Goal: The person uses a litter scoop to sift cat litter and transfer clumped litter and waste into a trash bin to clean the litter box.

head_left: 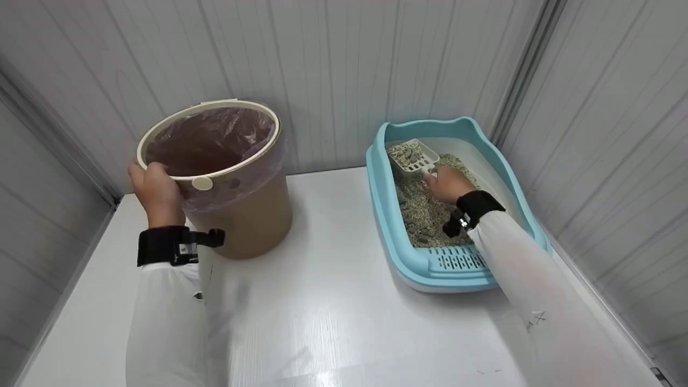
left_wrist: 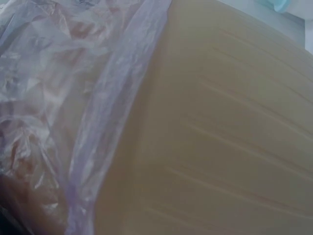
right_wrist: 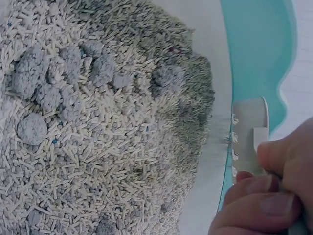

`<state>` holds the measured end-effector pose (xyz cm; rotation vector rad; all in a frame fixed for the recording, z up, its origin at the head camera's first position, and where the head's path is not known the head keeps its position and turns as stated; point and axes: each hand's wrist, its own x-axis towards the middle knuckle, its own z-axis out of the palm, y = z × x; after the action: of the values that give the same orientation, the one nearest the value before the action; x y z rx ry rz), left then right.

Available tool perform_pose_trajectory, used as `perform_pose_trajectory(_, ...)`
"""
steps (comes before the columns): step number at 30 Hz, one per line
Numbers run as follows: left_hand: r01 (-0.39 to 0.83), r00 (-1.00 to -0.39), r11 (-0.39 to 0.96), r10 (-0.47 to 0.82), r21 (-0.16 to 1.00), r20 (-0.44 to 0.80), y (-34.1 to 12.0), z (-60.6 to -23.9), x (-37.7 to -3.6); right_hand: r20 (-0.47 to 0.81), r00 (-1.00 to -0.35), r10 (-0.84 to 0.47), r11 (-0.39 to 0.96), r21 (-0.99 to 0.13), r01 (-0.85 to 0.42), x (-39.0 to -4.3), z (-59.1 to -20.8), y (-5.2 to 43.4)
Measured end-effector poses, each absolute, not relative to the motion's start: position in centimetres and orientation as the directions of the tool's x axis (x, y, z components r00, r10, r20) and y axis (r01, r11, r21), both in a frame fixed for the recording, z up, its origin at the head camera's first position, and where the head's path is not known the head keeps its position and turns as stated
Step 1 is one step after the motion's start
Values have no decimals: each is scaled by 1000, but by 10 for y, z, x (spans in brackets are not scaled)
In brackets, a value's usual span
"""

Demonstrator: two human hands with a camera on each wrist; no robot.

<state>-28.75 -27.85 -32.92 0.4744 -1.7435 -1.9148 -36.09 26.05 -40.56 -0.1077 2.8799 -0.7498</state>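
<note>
My left hand grips the near-left rim of a tan trash bin, thumb at the top edge. A thin, clear purplish bin liner is folded over that rim; in the left wrist view the liner hangs wrinkled against the bin's wall. At the right, my right hand holds a cream slotted litter scoop by its handle. Litter and grey clumps lie in the scoop, over the back left of the litter box. In the right wrist view, fingers curl round the scoop's handle beside pellet litter.
The litter box has a light-blue raised rim and a slotted front step. Grey clumps lie among its pellets. Both containers stand on a white table, enclosed by grey panel walls at the back and sides.
</note>
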Motion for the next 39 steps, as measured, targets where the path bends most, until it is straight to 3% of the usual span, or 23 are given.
perform_pose_trajectory(18, 136, -820, -43, -565, 990, 88, -267, -331, -295, 40, -999, -35, 793, -607, -52, -342, -398, 276)
perform_pose_trajectory(39, 126, -809, -17, -581, 992, 92, -271, -337, -302, 110, -994, 22, 743, -667, -58, -342, -396, 275)
